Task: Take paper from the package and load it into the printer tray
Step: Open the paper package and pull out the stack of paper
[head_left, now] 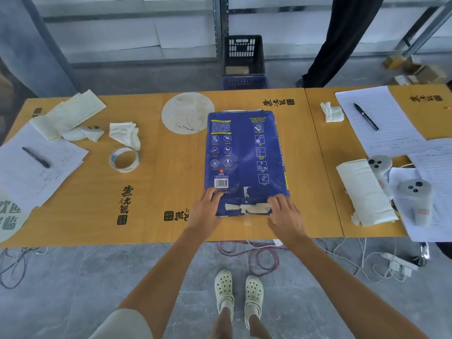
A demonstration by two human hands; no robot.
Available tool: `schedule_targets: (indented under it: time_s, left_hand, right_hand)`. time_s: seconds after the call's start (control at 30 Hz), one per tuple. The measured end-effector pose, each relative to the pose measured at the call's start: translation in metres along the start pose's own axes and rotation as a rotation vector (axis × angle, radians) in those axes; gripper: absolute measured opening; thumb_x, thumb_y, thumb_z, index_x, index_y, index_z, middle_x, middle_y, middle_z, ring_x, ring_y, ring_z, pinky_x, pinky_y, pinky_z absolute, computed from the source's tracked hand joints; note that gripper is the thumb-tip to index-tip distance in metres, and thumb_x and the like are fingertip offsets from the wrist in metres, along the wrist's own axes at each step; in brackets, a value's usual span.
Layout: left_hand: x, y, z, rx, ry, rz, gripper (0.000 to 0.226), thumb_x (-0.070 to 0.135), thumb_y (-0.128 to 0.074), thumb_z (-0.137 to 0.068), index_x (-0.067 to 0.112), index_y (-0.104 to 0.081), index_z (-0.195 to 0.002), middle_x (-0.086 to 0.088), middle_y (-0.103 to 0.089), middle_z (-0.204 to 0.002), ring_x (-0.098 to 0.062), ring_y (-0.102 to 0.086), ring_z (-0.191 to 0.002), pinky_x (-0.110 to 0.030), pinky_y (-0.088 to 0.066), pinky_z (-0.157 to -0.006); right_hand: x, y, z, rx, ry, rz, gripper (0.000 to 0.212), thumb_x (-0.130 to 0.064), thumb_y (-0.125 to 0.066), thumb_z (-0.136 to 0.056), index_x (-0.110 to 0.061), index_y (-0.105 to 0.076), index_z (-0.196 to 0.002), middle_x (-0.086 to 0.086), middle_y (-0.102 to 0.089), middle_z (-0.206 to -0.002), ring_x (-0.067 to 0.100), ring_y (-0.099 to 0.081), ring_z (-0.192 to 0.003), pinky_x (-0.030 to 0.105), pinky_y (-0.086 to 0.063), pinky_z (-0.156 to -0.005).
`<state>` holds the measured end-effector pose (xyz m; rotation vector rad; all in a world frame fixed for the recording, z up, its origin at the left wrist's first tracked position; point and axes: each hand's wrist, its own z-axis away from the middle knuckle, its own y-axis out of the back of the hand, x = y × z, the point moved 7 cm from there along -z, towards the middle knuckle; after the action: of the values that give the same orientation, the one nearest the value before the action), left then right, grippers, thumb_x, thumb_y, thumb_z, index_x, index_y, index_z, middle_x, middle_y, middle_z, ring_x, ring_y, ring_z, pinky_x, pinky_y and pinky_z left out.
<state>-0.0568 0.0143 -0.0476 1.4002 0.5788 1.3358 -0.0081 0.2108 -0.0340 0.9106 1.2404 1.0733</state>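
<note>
The blue paper package (245,162) at frame centre reads "Trouble-Free use"; the wooden table (171,187) bears black "煮九张" logos

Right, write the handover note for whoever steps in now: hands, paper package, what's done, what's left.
Left hand: open, fingers resting on the near left corner of the blue paper package.
Right hand: open, fingers on the near right end, beside the torn taped flap.
Package lies flat at the middle of the wooden table, near end toward you.
Done: package in position; wrapper already torn at the near end.
Left: open it, pull out sheets, load the printer tray. No printer is in view.
</note>
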Motion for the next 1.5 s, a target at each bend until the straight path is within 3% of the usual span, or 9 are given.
schedule_targets:
  time_s: [0.13,0.3,0.47,0.6,0.67,0.73,0.97,1.17,1.5]
  left_hand:
    - [-0.004,-0.003,0.005,0.006,0.064,0.038,0.05,0.008,-0.055,-0.084,0.014,-0.042,-0.133,-0.002,-0.039,-0.137,-0.015,-0.043,-0.124,-0.033,-0.055,-0.084]
    - [-0.005,-0.01,0.007,0.019,0.047,0.023,0.056,-0.001,-0.041,-0.089,0.009,-0.032,-0.143,-0.006,-0.033,-0.152,-0.017,-0.024,-0.143,-0.03,-0.033,-0.113]
    - [-0.006,-0.015,0.013,0.042,0.054,0.104,0.058,-0.008,-0.037,-0.089,0.01,-0.029,-0.144,-0.005,-0.029,-0.155,-0.016,-0.019,-0.146,-0.024,-0.019,-0.117]
    - [-0.015,0.007,0.01,0.226,0.157,0.349,0.037,-0.007,-0.044,-0.086,0.002,-0.062,-0.117,-0.013,-0.064,-0.115,-0.027,-0.061,-0.104,-0.027,-0.05,-0.084]
    - [-0.026,0.014,0.008,0.288,0.22,0.415,0.019,-0.003,-0.048,-0.086,-0.001,-0.067,-0.088,-0.004,-0.06,-0.074,-0.02,-0.051,-0.064,-0.02,-0.036,-0.054]
    - [-0.039,0.015,0.008,0.299,0.298,0.495,0.022,0.002,-0.048,-0.087,-0.001,-0.053,-0.067,-0.001,-0.04,-0.055,-0.016,-0.031,-0.052,-0.025,-0.022,-0.048]
    - [-0.068,0.021,0.011,0.411,0.554,0.809,0.021,0.002,-0.061,-0.08,0.016,-0.051,-0.093,0.0,-0.065,-0.073,-0.004,-0.059,-0.059,-0.011,-0.04,-0.044]
    - [-0.075,0.026,0.004,0.433,0.577,0.763,0.027,0.001,-0.062,-0.078,0.014,-0.039,-0.08,-0.012,-0.064,-0.062,-0.011,-0.045,-0.042,-0.013,-0.031,-0.035]
    - [-0.081,0.02,-0.002,0.481,0.692,0.711,0.02,-0.001,-0.064,-0.077,0.011,-0.055,-0.064,-0.011,-0.065,-0.065,-0.022,-0.063,-0.064,-0.017,-0.039,-0.048]
  right_hand:
    - [0.021,0.0,-0.011,0.01,-0.063,0.047,0.051,-0.01,-0.072,-0.072,-0.007,-0.054,-0.119,0.009,-0.056,-0.122,0.026,-0.053,-0.113,0.036,-0.048,-0.089]
    - [0.024,0.009,-0.003,0.134,0.044,0.016,0.051,0.002,-0.081,-0.06,0.001,-0.066,-0.109,0.016,-0.069,-0.111,0.031,-0.066,-0.103,0.041,-0.056,-0.079]
    - [0.02,0.013,0.005,0.2,0.169,0.132,0.055,0.018,-0.081,-0.041,0.005,-0.072,-0.094,0.018,-0.074,-0.097,0.031,-0.071,-0.087,0.037,-0.06,-0.055]
    - [0.037,0.015,-0.002,0.121,-0.047,-0.209,0.028,0.014,-0.061,-0.074,-0.001,-0.071,-0.095,0.02,-0.072,-0.077,0.033,-0.068,-0.063,0.027,-0.045,-0.048]
    - [0.054,0.013,-0.005,0.127,-0.194,-0.403,0.024,0.0,-0.055,-0.087,-0.015,-0.068,-0.073,0.007,-0.052,-0.048,0.023,-0.043,-0.043,0.026,-0.031,-0.047]
    - [0.066,0.019,-0.007,0.191,-0.253,-0.537,0.048,-0.006,-0.059,-0.087,-0.026,-0.038,-0.049,-0.005,-0.027,-0.041,0.013,-0.021,-0.042,0.021,-0.02,-0.043]
    - [0.089,0.021,-0.013,0.289,-0.434,-0.677,0.054,-0.008,-0.062,-0.082,-0.019,-0.025,-0.046,-0.004,-0.02,-0.042,0.012,-0.016,-0.045,0.018,-0.013,-0.039]
    - [0.103,0.014,-0.021,0.283,-0.555,-0.678,0.051,-0.01,-0.063,-0.081,-0.016,-0.027,-0.045,-0.003,-0.02,-0.043,0.012,-0.017,-0.045,0.026,-0.012,-0.049]
    - [0.125,-0.008,-0.024,0.242,-0.754,-0.765,0.026,-0.014,-0.064,-0.08,0.001,-0.063,-0.058,0.015,-0.056,-0.054,0.019,-0.043,-0.051,0.023,-0.031,-0.05]
